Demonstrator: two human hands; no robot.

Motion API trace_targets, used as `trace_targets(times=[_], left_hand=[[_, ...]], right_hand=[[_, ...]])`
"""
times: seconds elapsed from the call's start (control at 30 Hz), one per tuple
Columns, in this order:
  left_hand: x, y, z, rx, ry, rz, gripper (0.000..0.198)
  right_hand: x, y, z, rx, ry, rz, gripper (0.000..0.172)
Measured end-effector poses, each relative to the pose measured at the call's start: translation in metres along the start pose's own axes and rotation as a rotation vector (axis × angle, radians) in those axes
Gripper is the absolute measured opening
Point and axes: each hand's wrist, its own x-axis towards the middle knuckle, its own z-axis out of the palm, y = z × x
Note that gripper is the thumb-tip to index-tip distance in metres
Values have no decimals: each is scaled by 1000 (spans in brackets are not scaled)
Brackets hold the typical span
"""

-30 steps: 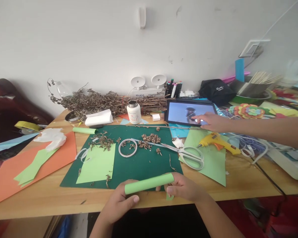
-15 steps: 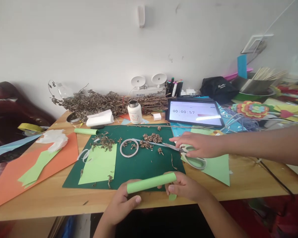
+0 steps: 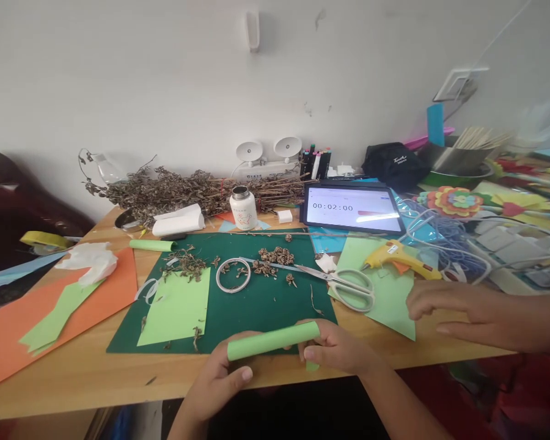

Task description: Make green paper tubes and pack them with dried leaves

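Paper roll (image 3: 273, 341), light green, fingers of left hand (image 3: 220, 374) and right hand (image 3: 344, 349) holding its ends, scissors (image 3: 333, 277) beyond

Light-green paper tube (image 3: 274, 341), rolled, slim, near-horizontal, right end slightly higher; spans left hand (image 3: 220, 374) to right hand (image 3: 338, 348). Small green bit (image 3: 312, 366) shows under right hand, unclear if attached.
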Motion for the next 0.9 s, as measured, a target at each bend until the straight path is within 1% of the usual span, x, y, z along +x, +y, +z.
trace_targets(times=[0.03, 0.07, 0.1, 0.13, 0.17, 0.2, 0.3, 0.4, 0.53, 0.6, 0.7, 0.8, 0.9], left_hand=[[0, 1, 1, -16, -2, -2, 42], [1, 2, 1, -25, -15, 4, 42], [1, 2, 1, -21, -33, 16, 41], [1, 3, 1, -6, -46, 30, 39], [1, 3, 1, 15, -47, 42, 37], [1, 3, 0, 34, -36, 51, 35], [0, 0, -2, 43, -3, 40, 35], [-1, -5, -3, 40, -27, 32, 38], [-1, -9, -4, 84, -8, 19, 36], [-1, -8, -4, 81, -14, 7, 38], [-1, -6, -3, 77, -33, -5, 43], [-1, -5, -2, 86, -33, -23, 43], [-3, -6, -2, 92, -2, -49, 44]], right_hand=[[1, -3, 12, 41, -114, 0, 26], [2, -4, 22, 163, -425, 22, 22], [5, -5, 28, 243, -634, 54, 20], [7, -5, 32, 315, -801, 87, 20], [8, -5, 33, 369, -903, 121, 21], [9, -4, 33, 400, -927, 156, 21], [7, 0, 31, 466, -890, 225, 23], [3, 1, 33, 510, -862, 269, 24], [-1, 2, 39, 559, -802, 348, 35], [-1, 2, 40, 569, -822, 414, 37], [0, 0, 36, 575, -864, 503, 26], [2, -3, 32, 542, -887, 511, 17], [3, -5, 30, 514, -898, 497, 16]])
